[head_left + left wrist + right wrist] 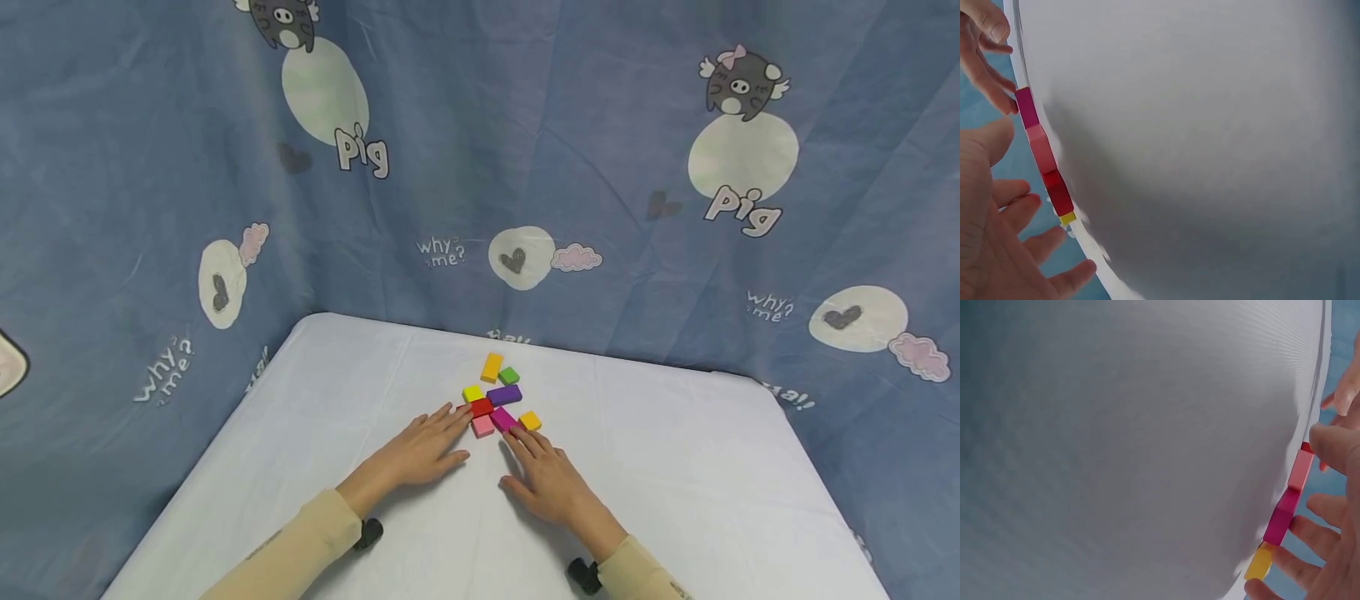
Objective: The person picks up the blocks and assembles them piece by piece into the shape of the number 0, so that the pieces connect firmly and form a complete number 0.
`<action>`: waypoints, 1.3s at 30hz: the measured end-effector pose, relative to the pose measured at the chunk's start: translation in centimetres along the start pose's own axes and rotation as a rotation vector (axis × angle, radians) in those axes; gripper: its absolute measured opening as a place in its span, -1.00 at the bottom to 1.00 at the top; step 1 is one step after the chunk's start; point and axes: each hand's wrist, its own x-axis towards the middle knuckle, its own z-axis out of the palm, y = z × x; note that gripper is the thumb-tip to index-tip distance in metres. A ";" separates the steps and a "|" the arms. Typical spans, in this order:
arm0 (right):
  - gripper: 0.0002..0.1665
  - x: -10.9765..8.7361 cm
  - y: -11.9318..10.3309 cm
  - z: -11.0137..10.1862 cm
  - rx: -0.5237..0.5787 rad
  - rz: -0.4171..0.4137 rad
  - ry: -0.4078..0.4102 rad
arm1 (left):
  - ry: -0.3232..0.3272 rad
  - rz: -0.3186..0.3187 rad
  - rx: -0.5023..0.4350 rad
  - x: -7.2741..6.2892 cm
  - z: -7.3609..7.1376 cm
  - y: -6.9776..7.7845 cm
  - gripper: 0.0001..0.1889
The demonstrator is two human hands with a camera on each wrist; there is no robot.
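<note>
Small coloured blocks lie in a loose cluster. My left hand (424,448) reaches in from the left with straight, spread fingers, fingertips at the red block (482,407). From the right, my right hand (551,483) has its fingertips at the magenta block (504,418), fingers extended. Between the two hands sits the pink block (483,427). A yellow block (473,393) and a purple block (504,395) are just behind the red one. To the right is a yellow-orange block (530,421). Neither hand grips anything; whether the fingertips touch the blocks I cannot tell.
Farther back on the white-covered table (660,450) are an orange block (492,367) and a green block (509,376). A blue curtain (480,167) with printed pigs hangs behind the table's rear edge and along the left.
</note>
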 end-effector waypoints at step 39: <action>-0.31 -1.9 0.0 -0.1 -0.001 -0.047 0.033 | 0.081 0.005 0.087 -1.2 -1.8 -0.8 -0.71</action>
